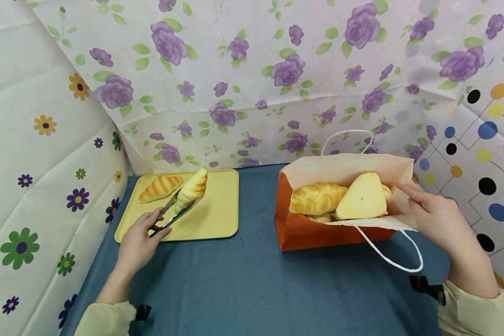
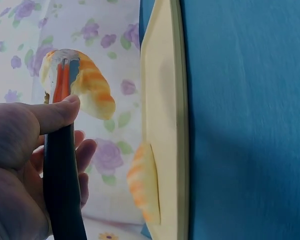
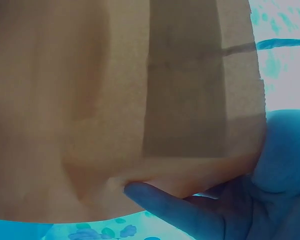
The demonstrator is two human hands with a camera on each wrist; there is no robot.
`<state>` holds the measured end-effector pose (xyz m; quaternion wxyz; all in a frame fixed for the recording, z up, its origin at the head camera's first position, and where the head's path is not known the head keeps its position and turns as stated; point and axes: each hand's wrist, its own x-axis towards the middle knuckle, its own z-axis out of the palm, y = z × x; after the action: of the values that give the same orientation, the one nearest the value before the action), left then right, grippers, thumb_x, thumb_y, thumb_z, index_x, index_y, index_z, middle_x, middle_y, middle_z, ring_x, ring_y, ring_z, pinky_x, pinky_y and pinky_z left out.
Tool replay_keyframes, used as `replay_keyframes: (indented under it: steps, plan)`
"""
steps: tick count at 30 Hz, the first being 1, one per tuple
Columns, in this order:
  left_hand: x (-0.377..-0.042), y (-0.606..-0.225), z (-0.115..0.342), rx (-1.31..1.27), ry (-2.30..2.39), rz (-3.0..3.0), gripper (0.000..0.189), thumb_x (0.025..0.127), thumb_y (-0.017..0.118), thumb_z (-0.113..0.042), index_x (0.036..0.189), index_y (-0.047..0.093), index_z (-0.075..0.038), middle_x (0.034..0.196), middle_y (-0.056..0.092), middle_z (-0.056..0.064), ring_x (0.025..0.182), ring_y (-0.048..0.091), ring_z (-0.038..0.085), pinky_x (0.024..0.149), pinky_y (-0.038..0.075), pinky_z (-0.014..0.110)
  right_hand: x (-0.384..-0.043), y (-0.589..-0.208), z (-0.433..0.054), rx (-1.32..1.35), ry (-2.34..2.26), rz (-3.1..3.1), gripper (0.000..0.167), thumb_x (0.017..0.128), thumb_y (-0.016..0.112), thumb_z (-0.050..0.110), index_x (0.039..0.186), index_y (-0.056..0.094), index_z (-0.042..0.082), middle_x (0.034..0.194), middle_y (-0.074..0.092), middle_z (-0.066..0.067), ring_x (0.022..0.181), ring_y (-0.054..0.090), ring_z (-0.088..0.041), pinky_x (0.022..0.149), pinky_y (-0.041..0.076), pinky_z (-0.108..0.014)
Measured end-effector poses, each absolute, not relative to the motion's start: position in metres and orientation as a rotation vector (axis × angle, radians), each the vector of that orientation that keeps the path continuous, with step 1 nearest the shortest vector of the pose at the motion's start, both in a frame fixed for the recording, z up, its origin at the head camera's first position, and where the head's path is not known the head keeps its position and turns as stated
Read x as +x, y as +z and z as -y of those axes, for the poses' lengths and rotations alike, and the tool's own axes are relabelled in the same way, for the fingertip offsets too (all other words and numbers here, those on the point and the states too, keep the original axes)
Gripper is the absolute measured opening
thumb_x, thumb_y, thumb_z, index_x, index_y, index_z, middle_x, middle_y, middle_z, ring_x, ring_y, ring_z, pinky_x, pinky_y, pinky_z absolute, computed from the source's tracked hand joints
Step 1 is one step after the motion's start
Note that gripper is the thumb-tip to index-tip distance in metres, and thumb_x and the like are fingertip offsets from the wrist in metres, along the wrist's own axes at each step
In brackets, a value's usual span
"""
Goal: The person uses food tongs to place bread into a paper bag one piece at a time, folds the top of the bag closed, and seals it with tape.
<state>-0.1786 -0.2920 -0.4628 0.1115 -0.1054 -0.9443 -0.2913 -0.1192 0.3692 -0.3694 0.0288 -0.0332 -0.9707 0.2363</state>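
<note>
My left hand point(image 1: 138, 242) holds black-handled tongs point(image 2: 62, 170), thumb on one side and fingers on the other. Between the tongs' tips is a twisted bread roll point(image 1: 192, 186), raised above the yellow tray point(image 1: 218, 200). A second striped roll point(image 1: 160, 188) lies on that tray at its far left. On the right, an orange paper bag point(image 1: 336, 237) with white handles stands with its top spread wide. My right hand point(image 1: 441, 219) grips the bag's right side near the rim; the right wrist view shows a digit point(image 3: 155, 200) pressing into the paper.
Inside the bag are a braided loaf point(image 1: 317, 198), a pale triangular bread piece point(image 1: 363, 198) and other pieces partly hidden. A blue cloth point(image 1: 243, 289) covers the table. Flowered sheets point(image 1: 252, 84) close off the back and left, and a dotted sheet point(image 1: 487, 154) the right.
</note>
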Motion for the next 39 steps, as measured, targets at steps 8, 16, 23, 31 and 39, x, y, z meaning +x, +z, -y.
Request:
replay_keyframes:
  steps: [8,16,23,31,39]
  plan:
    - [-0.174,-0.456,0.279,-0.33,-0.898,2.782,0.063,0.1,0.079,-0.019,0.156,0.055,0.0,0.136,0.067,0.016,0.099,0.069,0.027,0.072,0.049,0.039,-0.119,-0.366,-0.369,-0.101,0.728,3.036,0.053,0.116,0.035,0.029,0.165,0.04,0.009,0.118,0.066,-0.031,0.062,0.044,-0.026,0.055,0.039,-0.036]
    - [-0.171,-0.451,0.272,-0.305,-0.963,2.792,0.062,0.104,0.075,-0.023,0.158,0.053,-0.004,0.143,0.064,0.015,0.108,0.069,0.03,0.079,0.051,0.042,-0.12,-0.366,-0.369,-0.076,0.714,3.022,0.053,0.115,0.041,0.028,0.164,0.042,0.008,0.12,0.067,-0.033,0.079,0.056,-0.035,0.057,0.039,-0.037]
    - [-0.167,-0.444,0.263,-0.32,-1.13,2.787,0.064,0.105,0.073,-0.025,0.161,0.049,-0.005,0.145,0.063,0.014,0.118,0.067,0.032,0.082,0.053,0.026,-0.122,-0.367,-0.371,-0.095,0.725,3.046,0.056,0.116,0.045,0.033,0.165,0.039,0.009,0.152,0.044,-0.042,0.103,0.056,-0.049,0.065,0.042,-0.041]
    - [-0.169,-0.421,0.247,-0.373,-1.198,2.774,0.068,0.105,0.073,-0.031,0.162,0.046,-0.006,0.153,0.058,0.013,0.134,0.059,0.033,0.096,0.052,0.034,-0.121,-0.366,-0.371,-0.114,0.758,3.042,0.058,0.116,0.044,0.037,0.166,0.038,0.01,0.155,0.04,-0.041,0.125,0.049,-0.064,0.08,0.05,-0.065]
    - [-0.175,-0.389,0.216,-0.591,-1.248,2.665,0.061,0.102,0.077,-0.02,0.157,0.055,-0.009,0.138,0.068,0.007,0.101,0.067,0.02,0.074,0.055,0.023,-0.121,-0.367,-0.371,-0.124,0.77,3.037,0.058,0.116,0.044,0.04,0.166,0.039,0.011,0.156,0.039,-0.04,0.13,0.044,-0.069,0.089,0.046,-0.078]
